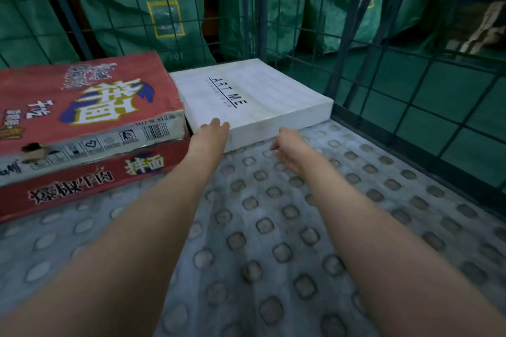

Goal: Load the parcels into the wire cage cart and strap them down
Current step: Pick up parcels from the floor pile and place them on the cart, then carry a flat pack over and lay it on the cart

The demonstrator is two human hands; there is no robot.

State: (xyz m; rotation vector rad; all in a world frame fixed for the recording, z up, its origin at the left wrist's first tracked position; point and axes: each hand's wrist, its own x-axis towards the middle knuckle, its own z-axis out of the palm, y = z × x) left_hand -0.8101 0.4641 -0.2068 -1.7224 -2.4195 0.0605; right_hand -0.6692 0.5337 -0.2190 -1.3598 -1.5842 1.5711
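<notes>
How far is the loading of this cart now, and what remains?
Done: on the cart floor, the top red box sits on the bottom red box, the white box beside them. In hand: the left hand touches the white box's near edge; the right hand hovers close, empty. Left: no strap shows, so strapping remains.

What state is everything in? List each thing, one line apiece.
white box: closed, flat on the cart floor, back corner.
lower red carton: flat on the floor.
upper red carton: stacked on it, near side torn.
left hand: fingers straight, touching the white box's near edge.
right hand: loosely curled, holding nothing.
</notes>
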